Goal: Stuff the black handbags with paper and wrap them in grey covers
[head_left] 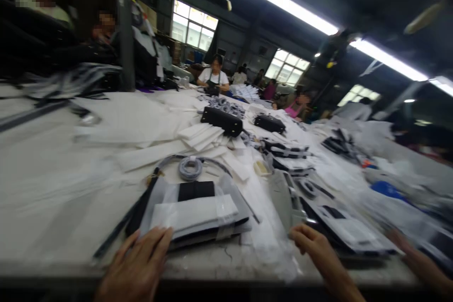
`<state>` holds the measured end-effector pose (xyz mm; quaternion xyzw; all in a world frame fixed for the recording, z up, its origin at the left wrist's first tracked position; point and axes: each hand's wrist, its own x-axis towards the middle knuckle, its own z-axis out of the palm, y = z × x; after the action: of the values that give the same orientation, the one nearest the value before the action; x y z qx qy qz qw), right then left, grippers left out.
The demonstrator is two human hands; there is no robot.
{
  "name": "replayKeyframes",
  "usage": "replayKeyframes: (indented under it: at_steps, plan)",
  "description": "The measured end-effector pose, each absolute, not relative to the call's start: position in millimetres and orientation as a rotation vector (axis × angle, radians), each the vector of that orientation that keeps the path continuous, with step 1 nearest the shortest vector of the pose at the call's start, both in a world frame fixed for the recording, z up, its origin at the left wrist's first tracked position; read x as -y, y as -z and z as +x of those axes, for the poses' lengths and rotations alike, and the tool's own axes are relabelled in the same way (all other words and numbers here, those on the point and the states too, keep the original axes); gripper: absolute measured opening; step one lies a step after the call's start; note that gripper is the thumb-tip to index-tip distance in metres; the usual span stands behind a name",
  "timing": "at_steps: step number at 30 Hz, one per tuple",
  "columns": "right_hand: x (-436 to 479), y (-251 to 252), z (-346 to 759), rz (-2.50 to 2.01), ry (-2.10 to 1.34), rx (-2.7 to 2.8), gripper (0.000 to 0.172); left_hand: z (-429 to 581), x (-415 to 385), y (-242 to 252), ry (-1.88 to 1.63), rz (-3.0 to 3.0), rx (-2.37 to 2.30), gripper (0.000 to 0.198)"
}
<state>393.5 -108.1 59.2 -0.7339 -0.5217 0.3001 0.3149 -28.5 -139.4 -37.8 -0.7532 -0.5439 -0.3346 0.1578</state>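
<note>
My left hand (136, 264) lies flat at the table's near edge, fingers stretched out, open. Its fingertips touch the near edge of a flat grey and black piece wrapped in white paper and clear film (198, 214). My right hand (313, 243) rests further right with its fingers curled closed beside crumpled clear plastic (269, 240); what it grips, if anything, is hidden. A black strap (139, 210) and a coiled grey cord (190, 168) lie just beyond the wrapped piece.
Another person's forearm (421, 264) reaches in at the lower right. White sheets (141, 118), black bags (222, 121) and packed pieces (350, 231) cover the long table (53, 207). Several people work at the far end and on the left.
</note>
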Motion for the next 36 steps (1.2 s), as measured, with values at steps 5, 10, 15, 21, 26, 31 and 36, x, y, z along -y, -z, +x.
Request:
replayKeyframes:
  at_steps: [5,10,15,21,26,31,36]
  plan:
    - [63,-115,272,-1.535,-1.378,2.027,0.033,-13,146,17,1.067,-2.107,1.653,0.040]
    - [29,-139,155,-1.066,-1.586,2.467,0.020,-11,148,11,1.067,-2.052,1.645,0.039]
    - [-12,-127,101,-1.045,-1.543,2.875,0.015,-12,149,10,1.099,-2.035,1.617,0.042]
    - [-38,-102,64,-0.991,-0.920,3.468,0.020,-14,147,15,1.100,-2.032,1.604,0.043]
    - [-35,-103,38,-0.693,-0.253,3.774,0.027,-15,149,16,1.032,-2.078,1.604,0.039]
    - [-36,-102,30,-0.418,0.049,3.798,0.029,-15,148,15,1.017,-2.088,1.614,0.040]
    - [-57,-97,56,-0.811,0.061,3.493,0.065,-13,147,12,1.056,-2.064,1.614,0.046]
